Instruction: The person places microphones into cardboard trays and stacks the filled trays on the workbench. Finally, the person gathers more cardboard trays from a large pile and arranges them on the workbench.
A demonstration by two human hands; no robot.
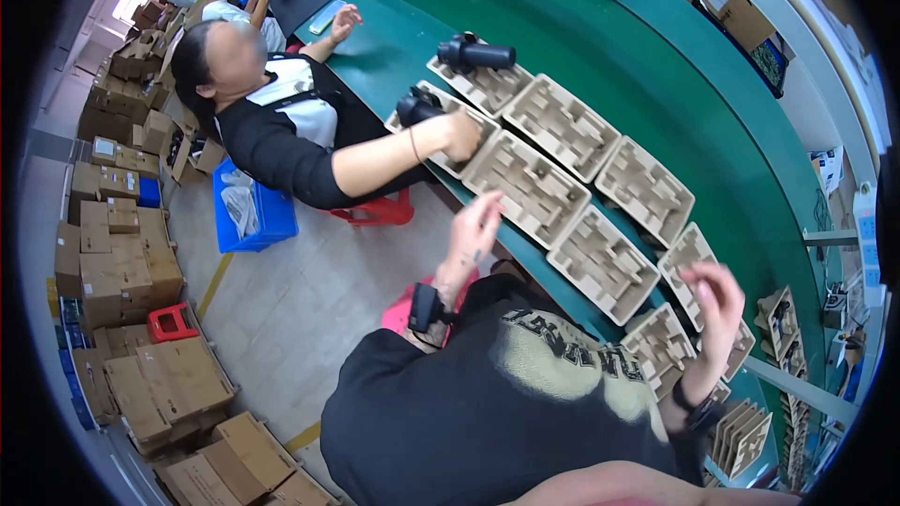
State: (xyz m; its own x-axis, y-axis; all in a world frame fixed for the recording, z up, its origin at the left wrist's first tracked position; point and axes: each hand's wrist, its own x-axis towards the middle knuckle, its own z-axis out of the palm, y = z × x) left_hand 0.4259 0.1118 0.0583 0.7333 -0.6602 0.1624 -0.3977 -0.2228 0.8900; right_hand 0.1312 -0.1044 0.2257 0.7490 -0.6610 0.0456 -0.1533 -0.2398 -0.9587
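Two rows of molded trays lined the green bench (375,66); both my hands stood with fingers parted.
I had a near-row tray (527,189) just beside my left hand (475,230), and a far-row tray (682,249) under my right hand (717,305), toward the right. The trays sat close together, presumably for easy reach; their recesses appeared shaped to stop parts shifting. Left grip: fingers partly extended, holding nothing visible; I could not confirm rim contact. Right grip: fingers loosely curled, blurred, no held object seen; contact undetermined. Farther left, a co-worker's hand (459,136) was at the left-end tray (454,101), near a black device (417,109); a second black device (478,54) lay in the far-left tray (502,86).
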